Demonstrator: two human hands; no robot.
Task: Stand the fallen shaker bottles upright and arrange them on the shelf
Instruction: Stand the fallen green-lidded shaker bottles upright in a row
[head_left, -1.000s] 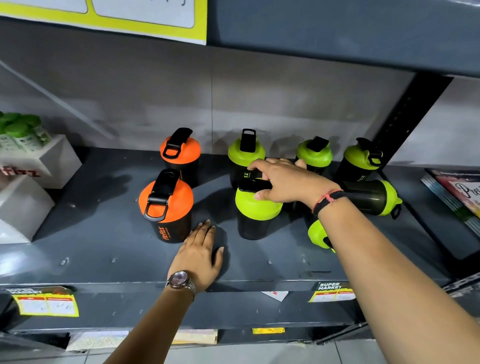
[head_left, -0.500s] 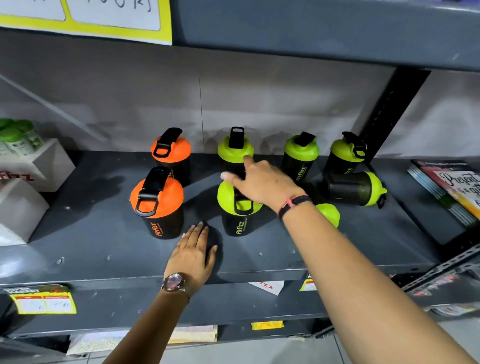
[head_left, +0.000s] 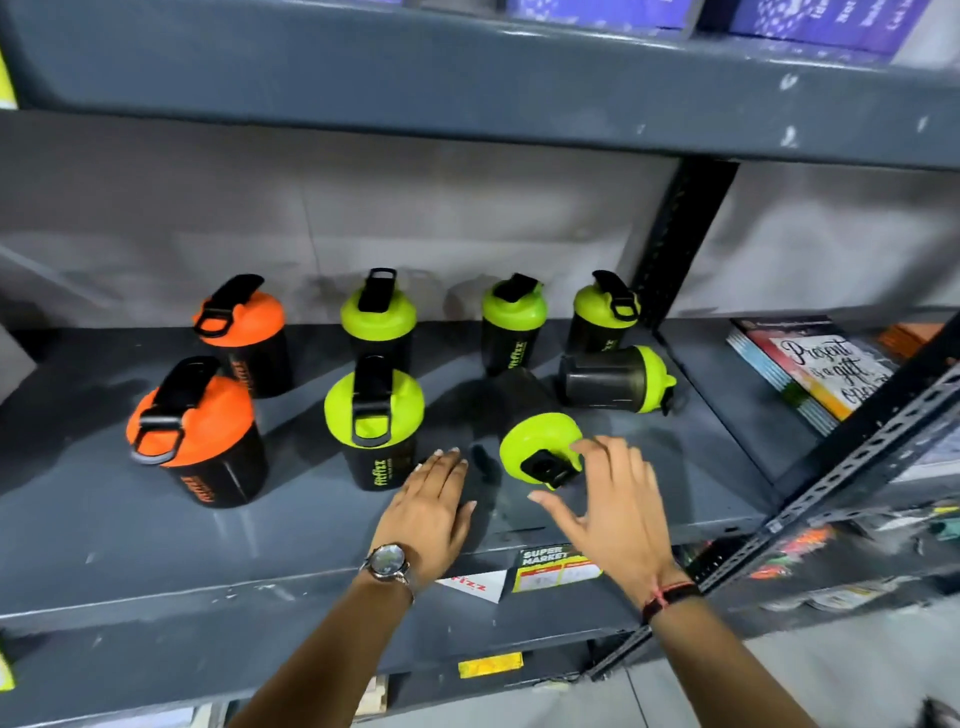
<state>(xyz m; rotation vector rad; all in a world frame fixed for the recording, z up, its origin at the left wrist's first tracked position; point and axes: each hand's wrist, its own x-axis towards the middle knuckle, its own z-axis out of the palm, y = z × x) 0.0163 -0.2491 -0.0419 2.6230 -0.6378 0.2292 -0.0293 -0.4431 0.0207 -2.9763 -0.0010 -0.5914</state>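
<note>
Roughly three-quarters done: six black plastic shaker bottles stand upright on the grey metal shelf (head_left: 156, 545), two orange-lidded at left, four lime-lidded. Two left to right. One fallen lime-lidded bottle (head_left: 540, 447) lies with lid toward the front edge; the other tipped lime-lidded bottle (head_left: 615, 379) lies on its side behind it, lid pointing right. Right hand (head_left: 608, 499) is spread wide, empty, fingertips just beside the near fallen lid, possibly touching, can't tell. Left hand (head_left: 431, 514) lies flat, palm down on the shelf, gripping nothing, just left of that bottle.
</note>
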